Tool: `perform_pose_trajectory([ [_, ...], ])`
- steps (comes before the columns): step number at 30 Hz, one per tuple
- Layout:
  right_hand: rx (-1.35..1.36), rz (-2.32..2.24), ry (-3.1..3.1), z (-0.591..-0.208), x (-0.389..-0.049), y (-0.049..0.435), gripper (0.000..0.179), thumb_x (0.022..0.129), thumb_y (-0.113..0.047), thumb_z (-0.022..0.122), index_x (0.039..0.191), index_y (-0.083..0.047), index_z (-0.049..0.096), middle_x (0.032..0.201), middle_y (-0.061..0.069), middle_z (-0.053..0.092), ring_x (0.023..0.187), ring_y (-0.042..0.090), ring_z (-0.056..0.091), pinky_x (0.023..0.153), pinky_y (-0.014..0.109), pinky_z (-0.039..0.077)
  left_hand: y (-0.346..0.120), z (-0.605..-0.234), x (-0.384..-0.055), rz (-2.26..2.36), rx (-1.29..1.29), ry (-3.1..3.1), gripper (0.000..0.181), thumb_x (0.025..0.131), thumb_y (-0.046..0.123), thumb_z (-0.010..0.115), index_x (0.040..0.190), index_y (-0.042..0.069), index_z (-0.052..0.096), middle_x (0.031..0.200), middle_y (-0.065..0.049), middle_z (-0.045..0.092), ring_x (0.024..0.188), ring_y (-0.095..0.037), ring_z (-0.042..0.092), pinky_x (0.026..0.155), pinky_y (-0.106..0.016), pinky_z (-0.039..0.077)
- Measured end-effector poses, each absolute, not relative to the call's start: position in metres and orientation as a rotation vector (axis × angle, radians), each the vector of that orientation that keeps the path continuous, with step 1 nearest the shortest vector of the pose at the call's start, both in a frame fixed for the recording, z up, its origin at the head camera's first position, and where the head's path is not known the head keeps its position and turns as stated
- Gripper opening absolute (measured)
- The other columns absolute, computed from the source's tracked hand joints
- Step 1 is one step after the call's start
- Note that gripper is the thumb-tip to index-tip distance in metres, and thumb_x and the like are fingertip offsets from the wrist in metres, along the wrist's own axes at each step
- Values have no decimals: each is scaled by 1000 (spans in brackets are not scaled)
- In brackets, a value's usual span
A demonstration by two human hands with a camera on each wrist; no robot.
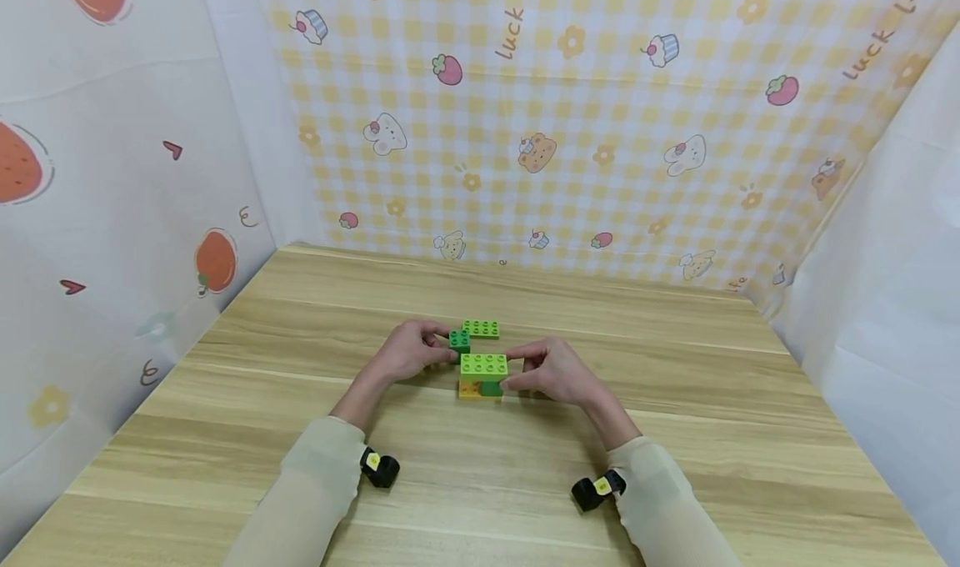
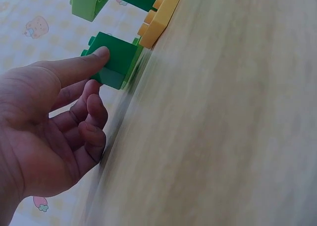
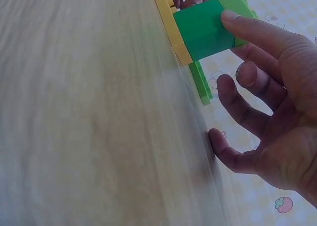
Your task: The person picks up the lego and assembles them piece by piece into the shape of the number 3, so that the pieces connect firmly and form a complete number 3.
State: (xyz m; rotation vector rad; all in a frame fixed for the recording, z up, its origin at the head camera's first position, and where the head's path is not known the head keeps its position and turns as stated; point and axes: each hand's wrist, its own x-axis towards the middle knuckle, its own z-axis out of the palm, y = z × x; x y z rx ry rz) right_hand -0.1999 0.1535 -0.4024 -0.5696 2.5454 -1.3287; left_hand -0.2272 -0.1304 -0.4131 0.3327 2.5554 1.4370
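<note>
Head view, cloth backdrop (image 1: pixel 570 133): hung behind everything, well apart from the blocks.
Surface (image 1: pixel 675 434): pale and wood-grained, with the blocks near its middle.
Right hand (image 1: pixel 558 371): reached in from the right, thumb and forefinger pinching the right end of the stack (image 1: pixel 483 368), other fingers loosely bent and spread.
Left hand (image 1: pixel 412 350): pinched the dark green block (image 1: pixel 460 339) between thumb and forefinger, remaining fingers curled; it was the nearer hand to that block.
Stack build: lime brick (image 1: pixel 474 368) uppermost, long axis left to right; green brick (image 1: pixel 492 388) under its right part; orange plate (image 1: pixel 469 390) lowest, some studs bare at left.
Lime plate (image 1: pixel 483 328): lay beyond the stack, long axis also left to right, in neither hand's grip.
Dark green block: just beyond the stack's left end, by the lime plate's left end; whether it sat on that plate could not be told.
In the way: the stack, between right hand and dark green block.
</note>
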Motion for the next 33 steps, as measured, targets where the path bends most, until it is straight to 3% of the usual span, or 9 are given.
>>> perform_pose_trajectory([
  [9,-567,-1336,2532,-404,-201,153,51,83,-23,91,128,-5,76,73,0,63,62,13,50,52,23,39,-132,-404,-225,1517,339,2547,44,93,22,81,131,2,70,89,-5,65,71,-15,53,58,-25,42],
  [20,-571,-1344,2529,-406,-202,155,51,84,-23,91,129,-6,75,71,-1,61,61,11,50,51,22,38,-127,-385,-218,1542,442,2554,47,92,28,82,131,4,71,97,-5,67,91,-21,58,79,-33,49],
  [33,-579,-1393,2492,-405,-201,154,51,84,-21,90,131,-6,75,68,0,62,57,10,50,49,22,38,-117,-372,-210,1565,583,2472,43,91,25,84,126,2,72,95,-5,68,86,-19,58,77,-31,48],
])
